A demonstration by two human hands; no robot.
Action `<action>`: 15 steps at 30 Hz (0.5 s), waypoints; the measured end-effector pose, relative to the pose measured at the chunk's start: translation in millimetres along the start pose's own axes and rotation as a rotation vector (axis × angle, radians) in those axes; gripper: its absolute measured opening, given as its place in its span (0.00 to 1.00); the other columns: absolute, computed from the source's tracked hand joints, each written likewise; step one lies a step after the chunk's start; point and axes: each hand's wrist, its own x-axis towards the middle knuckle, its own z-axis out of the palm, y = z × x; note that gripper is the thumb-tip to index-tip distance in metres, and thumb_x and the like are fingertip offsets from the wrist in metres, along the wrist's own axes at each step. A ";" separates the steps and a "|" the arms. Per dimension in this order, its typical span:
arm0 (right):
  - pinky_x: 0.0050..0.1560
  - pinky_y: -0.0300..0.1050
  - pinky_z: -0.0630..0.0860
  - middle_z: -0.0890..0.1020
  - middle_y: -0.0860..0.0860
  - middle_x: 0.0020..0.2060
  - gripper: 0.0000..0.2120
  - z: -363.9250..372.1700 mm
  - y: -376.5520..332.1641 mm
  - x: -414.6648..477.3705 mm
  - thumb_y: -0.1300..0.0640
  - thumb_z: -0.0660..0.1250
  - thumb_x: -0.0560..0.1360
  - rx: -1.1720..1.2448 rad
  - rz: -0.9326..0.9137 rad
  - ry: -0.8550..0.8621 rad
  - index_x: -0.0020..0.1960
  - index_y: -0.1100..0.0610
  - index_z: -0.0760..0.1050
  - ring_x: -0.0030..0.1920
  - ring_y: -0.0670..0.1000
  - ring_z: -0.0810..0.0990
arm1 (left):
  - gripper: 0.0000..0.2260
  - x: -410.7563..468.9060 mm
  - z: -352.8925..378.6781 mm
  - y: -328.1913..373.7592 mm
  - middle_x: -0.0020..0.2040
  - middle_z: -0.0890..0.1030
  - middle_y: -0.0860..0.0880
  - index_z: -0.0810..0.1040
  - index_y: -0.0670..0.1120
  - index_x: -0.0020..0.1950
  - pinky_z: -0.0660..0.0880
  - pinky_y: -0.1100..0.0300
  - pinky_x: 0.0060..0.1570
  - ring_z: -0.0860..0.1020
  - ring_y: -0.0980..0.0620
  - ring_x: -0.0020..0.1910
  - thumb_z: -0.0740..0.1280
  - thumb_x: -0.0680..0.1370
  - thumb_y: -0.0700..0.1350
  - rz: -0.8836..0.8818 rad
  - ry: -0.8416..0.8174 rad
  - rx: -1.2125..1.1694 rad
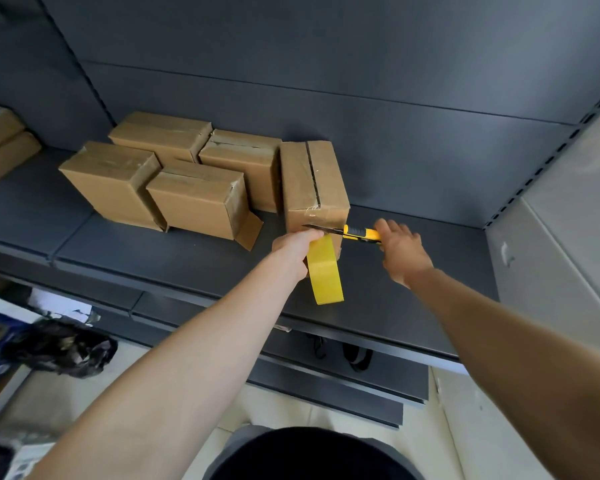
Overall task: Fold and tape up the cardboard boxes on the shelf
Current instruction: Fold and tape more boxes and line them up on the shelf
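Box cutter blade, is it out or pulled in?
Out. The dark blade sticks well past the yellow handle in the right hand.

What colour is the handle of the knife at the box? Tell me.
The knife handle is yellow with black, clearest in the head view.

I see a crumpled black plastic bag lying on the pale floor at left, and a dark shoe farther right.
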 end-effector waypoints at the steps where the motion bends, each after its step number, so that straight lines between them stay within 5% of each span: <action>1: 0.56 0.50 0.66 0.72 0.54 0.53 0.22 -0.3 -1.2 1.9 0.71 0.64 0.70 -0.015 0.004 -0.003 0.59 0.56 0.63 0.55 0.56 0.70 | 0.23 0.6 -0.9 1.3 0.54 0.80 0.41 0.72 0.42 0.64 0.75 0.50 0.33 0.80 0.42 0.49 0.74 0.71 0.40 -0.007 -0.004 0.008; 10: 0.54 0.50 0.68 0.71 0.53 0.53 0.28 2.1 -3.2 8.0 0.73 0.66 0.67 -0.166 0.041 -0.036 0.60 0.55 0.61 0.54 0.55 0.70 | 0.22 9.2 -4.5 11.1 0.53 0.79 0.41 0.71 0.42 0.61 0.76 0.46 0.43 0.80 0.42 0.49 0.75 0.70 0.41 -0.052 -0.018 0.179; 15: 0.56 0.51 0.67 0.71 0.54 0.55 0.29 15.9 2.4 2.5 0.74 0.65 0.66 -0.157 0.054 -0.124 0.62 0.55 0.61 0.56 0.56 0.69 | 0.14 16.2 -10.7 -9.1 0.45 0.81 0.42 0.75 0.40 0.58 0.77 0.47 0.40 0.81 0.45 0.42 0.72 0.73 0.38 -0.120 -0.092 0.219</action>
